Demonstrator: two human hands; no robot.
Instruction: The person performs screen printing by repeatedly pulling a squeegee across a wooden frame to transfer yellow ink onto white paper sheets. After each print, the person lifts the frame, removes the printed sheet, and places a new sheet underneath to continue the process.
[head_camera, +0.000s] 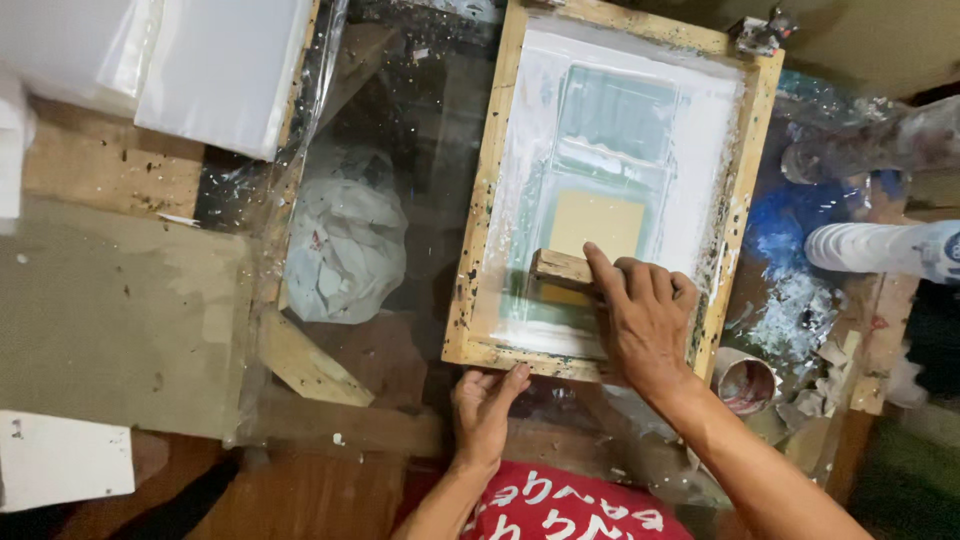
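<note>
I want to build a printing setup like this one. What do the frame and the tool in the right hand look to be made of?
The frame looks like bare, unvarnished wood: pale grain, paint-speckled. The block-shaped tool under the right hand also looks wooden, darker and worn; its blade material cannot be made out.

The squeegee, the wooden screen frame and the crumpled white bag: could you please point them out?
squeegee (562, 267), head view, its wooden handle.
wooden screen frame (487, 175), head view, its left rail.
crumpled white bag (345, 245), head view, its middle.
</note>
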